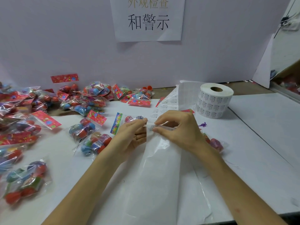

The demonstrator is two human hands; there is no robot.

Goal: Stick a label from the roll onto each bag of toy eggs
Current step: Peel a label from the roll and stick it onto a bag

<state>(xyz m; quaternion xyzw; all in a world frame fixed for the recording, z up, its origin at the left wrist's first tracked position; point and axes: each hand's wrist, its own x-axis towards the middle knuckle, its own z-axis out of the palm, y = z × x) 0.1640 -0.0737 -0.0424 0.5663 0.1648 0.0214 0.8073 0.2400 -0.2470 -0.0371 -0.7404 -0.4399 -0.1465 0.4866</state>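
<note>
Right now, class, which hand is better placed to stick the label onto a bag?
Probably the right hand: its fingers pinch the label, while the left hand holds the backing strip. A bag lies beside it.

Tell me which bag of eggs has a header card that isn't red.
The bag just behind the left hand: its header card is striped blue, green and yellow. Every other card in view is red with flowers.
</note>
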